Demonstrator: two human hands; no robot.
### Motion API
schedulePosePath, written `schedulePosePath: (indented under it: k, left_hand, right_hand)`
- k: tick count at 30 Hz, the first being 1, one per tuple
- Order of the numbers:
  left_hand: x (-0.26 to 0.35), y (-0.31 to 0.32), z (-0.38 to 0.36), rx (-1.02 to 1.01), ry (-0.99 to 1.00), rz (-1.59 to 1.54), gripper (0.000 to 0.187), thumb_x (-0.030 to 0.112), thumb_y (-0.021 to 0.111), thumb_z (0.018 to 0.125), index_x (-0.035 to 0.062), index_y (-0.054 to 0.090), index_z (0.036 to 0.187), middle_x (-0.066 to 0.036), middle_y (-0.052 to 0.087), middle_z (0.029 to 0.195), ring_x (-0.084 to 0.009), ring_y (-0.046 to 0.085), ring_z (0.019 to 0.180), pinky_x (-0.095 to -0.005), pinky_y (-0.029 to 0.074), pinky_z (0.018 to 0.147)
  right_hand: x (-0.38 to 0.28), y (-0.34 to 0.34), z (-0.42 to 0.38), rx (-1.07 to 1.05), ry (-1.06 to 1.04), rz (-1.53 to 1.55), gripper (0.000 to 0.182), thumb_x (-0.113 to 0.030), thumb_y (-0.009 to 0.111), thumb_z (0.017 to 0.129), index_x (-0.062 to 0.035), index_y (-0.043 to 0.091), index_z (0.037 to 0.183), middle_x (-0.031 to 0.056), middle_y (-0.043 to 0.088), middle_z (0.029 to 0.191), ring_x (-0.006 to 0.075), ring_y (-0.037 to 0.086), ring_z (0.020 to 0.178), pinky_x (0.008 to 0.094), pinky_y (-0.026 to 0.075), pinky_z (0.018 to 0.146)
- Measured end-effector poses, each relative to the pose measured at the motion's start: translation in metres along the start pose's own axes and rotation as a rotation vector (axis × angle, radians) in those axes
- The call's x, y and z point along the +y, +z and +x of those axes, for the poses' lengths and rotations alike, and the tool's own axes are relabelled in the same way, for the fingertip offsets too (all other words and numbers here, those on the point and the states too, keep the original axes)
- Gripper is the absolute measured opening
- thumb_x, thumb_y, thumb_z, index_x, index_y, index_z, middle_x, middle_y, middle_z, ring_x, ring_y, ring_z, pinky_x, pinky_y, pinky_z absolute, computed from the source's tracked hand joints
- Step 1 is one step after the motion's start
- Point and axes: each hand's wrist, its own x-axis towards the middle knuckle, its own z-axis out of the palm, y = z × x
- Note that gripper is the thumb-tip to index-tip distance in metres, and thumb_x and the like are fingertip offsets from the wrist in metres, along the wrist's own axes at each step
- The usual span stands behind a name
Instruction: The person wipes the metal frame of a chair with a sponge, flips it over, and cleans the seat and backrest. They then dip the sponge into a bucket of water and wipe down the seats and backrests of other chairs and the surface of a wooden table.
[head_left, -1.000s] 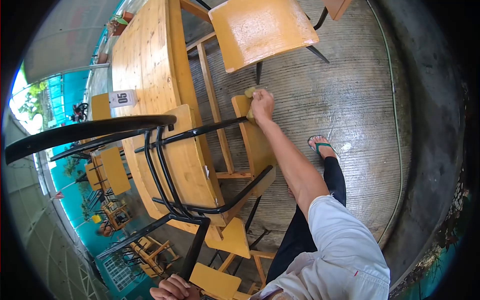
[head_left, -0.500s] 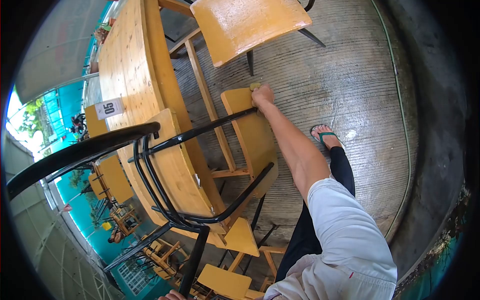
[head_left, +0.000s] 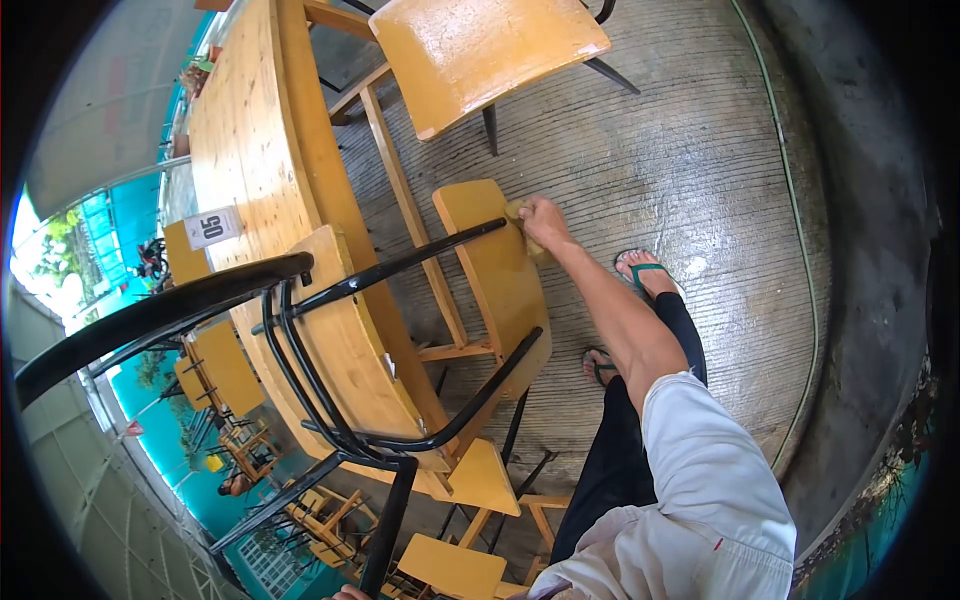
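Note:
A chair with yellow wooden panels and a black metal tube frame is tipped over in front of me. My right hand is closed on a yellowish cloth, which touches the outer edge of the nearer panel. Part of the cloth is hidden by my fingers. At the bottom edge of the view, my left hand is by a black leg of the same chair. Only its knuckles show, bent against the leg.
Behind the tipped chair is a long wooden table with a "05" card. Another yellow chair stands at the top. More chairs are below. A green hose runs along the wet, grooved floor.
My right hand has moved with the cloth down and slightly right along the panel's edge. My second foot has come into view. The tipped chair has hardly moved.

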Motion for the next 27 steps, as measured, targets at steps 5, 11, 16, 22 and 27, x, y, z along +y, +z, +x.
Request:
schedulePosePath:
  k: [5,11,16,22,27]
  left_hand:
    - [0.005,-0.003,0.002,-0.04,-0.05,0.006,0.025,0.028,0.052,0.102,0.0049,0.053,0.093,-0.015,0.055,0.081,-0.0294,0.056,0.075,-0.0509,0.047,0.081]
    - [0.004,-0.013,0.007,-0.159,-0.056,-0.005,0.025,0.028,0.051,0.101,0.0067,0.049,0.089,-0.013,0.052,0.078,-0.0286,0.052,0.069,-0.0479,0.046,0.076]
    - [0.003,0.016,-0.002,0.237,-0.015,0.139,0.023,0.025,0.058,0.095,0.0084,0.052,0.08,-0.008,0.044,0.068,-0.0238,0.044,0.061,-0.0465,0.043,0.064]
    - [-0.01,0.021,0.0,0.333,0.034,0.199,0.022,0.023,0.057,0.092,0.0108,0.048,0.076,-0.006,0.04,0.066,-0.0217,0.042,0.059,-0.044,0.039,0.06]
    - [-0.01,0.023,0.0,0.33,0.048,0.224,0.023,0.021,0.056,0.09,0.0128,0.044,0.072,-0.004,0.036,0.065,-0.02,0.039,0.058,-0.042,0.036,0.057]
  right_hand:
    - [-0.023,-0.031,-0.019,0.078,0.151,1.071,0.009,-0.006,0.06,0.098,-0.006,0.059,0.107,0.0115,0.069,0.103,0.0147,0.067,0.086,0.0312,0.052,0.07]
    - [-0.067,0.0,0.02,0.152,-0.291,0.628,0.013,-0.012,0.058,0.1,-0.0012,0.057,0.107,0.0086,0.065,0.093,0.0186,0.062,0.086,0.0332,0.052,0.081]
    - [-0.099,-0.024,0.006,0.394,-0.459,-0.356,0.036,-0.03,0.051,0.102,0.0027,0.065,0.109,0.0221,0.062,0.102,0.038,0.059,0.093,0.047,0.049,0.089]
    - [-0.084,0.002,-0.001,-0.076,-0.215,-0.248,0.041,-0.032,0.056,0.097,0.0089,0.06,0.101,0.0329,0.057,0.113,0.0444,0.057,0.105,0.0491,0.046,0.094]
    - [-0.028,0.02,0.031,0.261,-0.247,-0.157,0.029,-0.008,0.061,0.088,0.0039,0.057,0.114,0.0243,0.062,0.112,0.0386,0.06,0.107,0.0444,0.047,0.094]
